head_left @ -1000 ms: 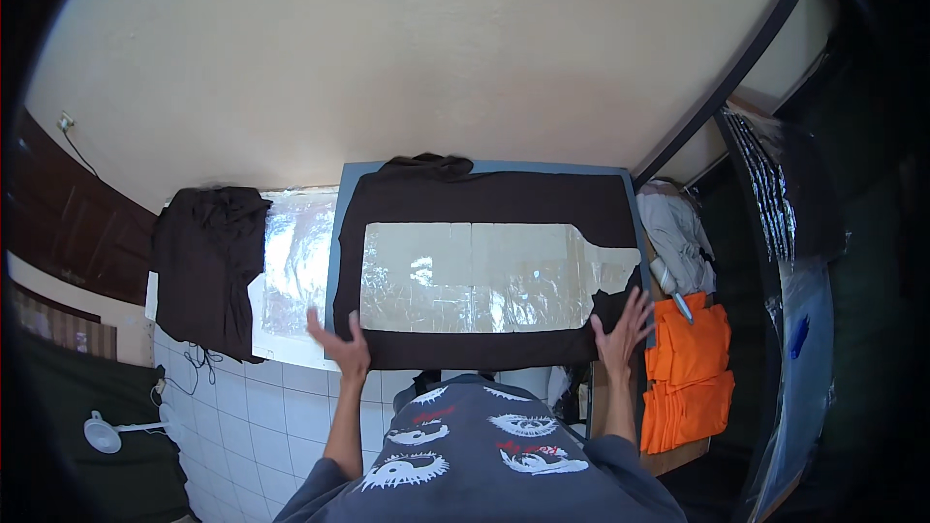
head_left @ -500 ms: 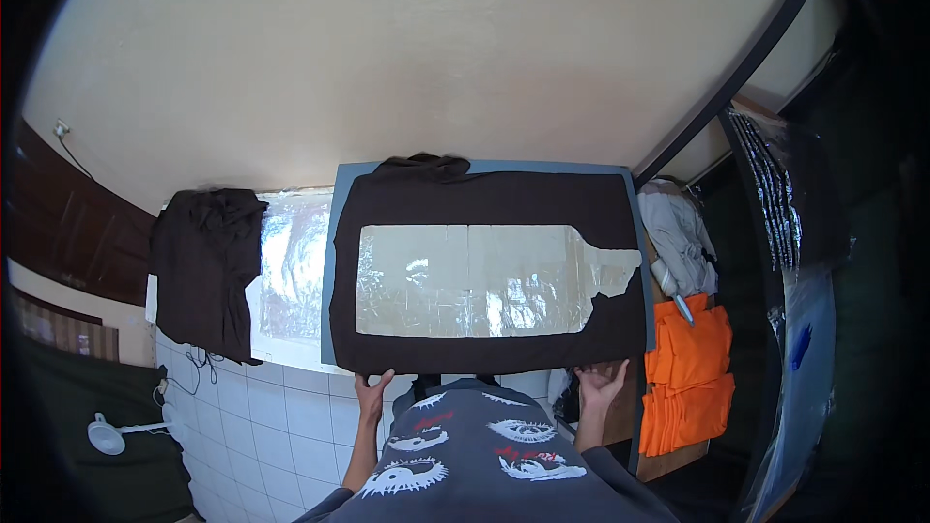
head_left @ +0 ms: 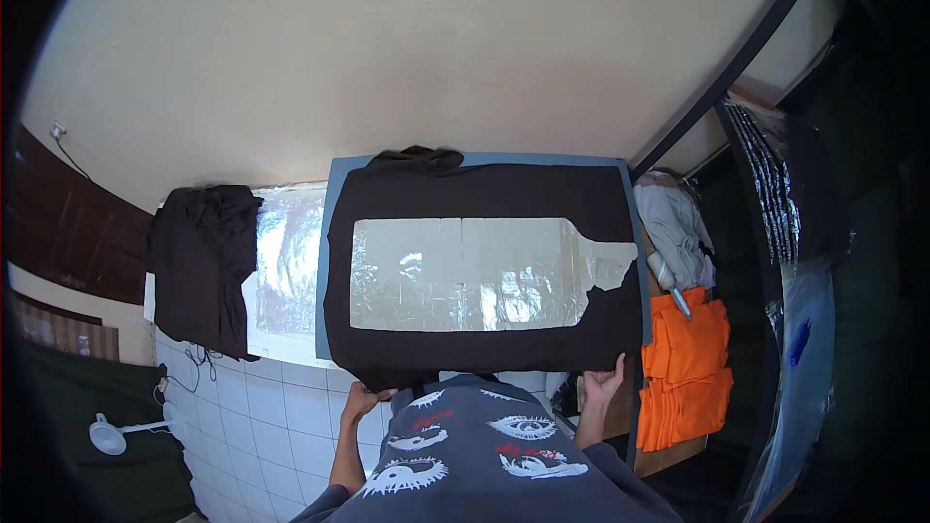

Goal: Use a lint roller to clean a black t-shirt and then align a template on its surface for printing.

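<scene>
Left hand (head_left: 356, 400) and right hand (head_left: 603, 387) each grip near edge of dark shirt (head_left: 484, 189) spread on blue board (head_left: 335, 194).

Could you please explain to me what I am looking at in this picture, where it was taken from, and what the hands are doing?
No machine here: this is a person at work, seen from a wide fisheye camera worn on the head and looking down, which is why straight edges bend. The grey printed shirt at the bottom is the person's own.

In front lies a blue-edged board with a dark brown garment spread flat over it. On the garment's middle sits a pale, shiny, bottle-shaped sheet.

The left hand and the right hand each grip the near hem of the garment, at its two lower corners.

To the left, another dark garment hangs over a counter edge. To the right are a stack of folded orange cloths and a grey cloth.
</scene>
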`<state>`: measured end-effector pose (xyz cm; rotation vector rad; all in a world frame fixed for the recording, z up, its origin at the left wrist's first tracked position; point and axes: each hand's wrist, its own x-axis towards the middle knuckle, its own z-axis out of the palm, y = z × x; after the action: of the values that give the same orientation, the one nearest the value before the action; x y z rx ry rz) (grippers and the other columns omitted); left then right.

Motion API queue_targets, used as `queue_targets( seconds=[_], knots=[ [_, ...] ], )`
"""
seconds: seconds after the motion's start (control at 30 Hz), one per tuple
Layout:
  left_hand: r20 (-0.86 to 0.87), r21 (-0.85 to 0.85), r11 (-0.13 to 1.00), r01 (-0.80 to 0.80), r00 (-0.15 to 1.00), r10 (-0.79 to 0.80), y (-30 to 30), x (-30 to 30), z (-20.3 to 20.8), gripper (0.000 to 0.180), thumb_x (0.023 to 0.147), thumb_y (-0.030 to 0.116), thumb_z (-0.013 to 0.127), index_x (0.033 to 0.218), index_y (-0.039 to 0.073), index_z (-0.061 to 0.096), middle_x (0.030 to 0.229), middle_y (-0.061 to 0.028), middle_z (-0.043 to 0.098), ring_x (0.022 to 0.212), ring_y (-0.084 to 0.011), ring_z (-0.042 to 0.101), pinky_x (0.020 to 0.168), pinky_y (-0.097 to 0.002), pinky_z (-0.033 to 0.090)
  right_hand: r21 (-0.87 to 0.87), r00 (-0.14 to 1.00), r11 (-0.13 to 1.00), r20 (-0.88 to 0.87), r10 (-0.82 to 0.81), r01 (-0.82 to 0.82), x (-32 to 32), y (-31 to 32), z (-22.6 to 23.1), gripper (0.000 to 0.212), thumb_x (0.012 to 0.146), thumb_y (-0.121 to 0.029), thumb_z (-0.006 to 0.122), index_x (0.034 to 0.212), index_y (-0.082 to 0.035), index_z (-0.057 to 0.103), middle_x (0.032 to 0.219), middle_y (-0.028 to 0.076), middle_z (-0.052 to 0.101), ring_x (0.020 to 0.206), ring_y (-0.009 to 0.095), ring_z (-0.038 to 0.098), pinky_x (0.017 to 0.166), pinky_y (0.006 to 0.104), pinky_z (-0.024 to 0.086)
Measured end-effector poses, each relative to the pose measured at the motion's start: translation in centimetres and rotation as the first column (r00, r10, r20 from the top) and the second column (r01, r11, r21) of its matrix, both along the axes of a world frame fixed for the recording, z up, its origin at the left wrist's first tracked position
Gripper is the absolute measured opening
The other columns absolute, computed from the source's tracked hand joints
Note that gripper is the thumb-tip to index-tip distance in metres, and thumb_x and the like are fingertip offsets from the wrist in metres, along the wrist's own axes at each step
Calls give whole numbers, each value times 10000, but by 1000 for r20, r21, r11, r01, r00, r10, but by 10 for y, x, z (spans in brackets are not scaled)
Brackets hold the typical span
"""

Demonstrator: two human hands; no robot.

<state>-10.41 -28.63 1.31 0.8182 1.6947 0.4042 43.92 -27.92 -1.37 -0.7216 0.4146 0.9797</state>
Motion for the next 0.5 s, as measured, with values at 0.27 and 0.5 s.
queue_targets(
  seconds=[0.27,0.5],
  knots=[
    [389,-280,939,-202,870,303,-1,-38,32,324,832,-20,791,1148,-27,720,1023,-104,763,949,-194,725,871,-350,593,-176,995,983,84,-47,62,-5,9,67,202,915,-157,730,1081,-44,704,1032,86,729,954,231,686,952,381,551],
    [756,-123,895,-428,544,364,23,-42,68,553,806,-47,763,1333,-42,594,1224,-144,713,1085,-262,716,988,-398,573,-10,997,997,-13,-76,75,33,18,57,412,950,-136,701,636,-211,446,499,-101,372,386,61,331,464,176,394]
  ],
)
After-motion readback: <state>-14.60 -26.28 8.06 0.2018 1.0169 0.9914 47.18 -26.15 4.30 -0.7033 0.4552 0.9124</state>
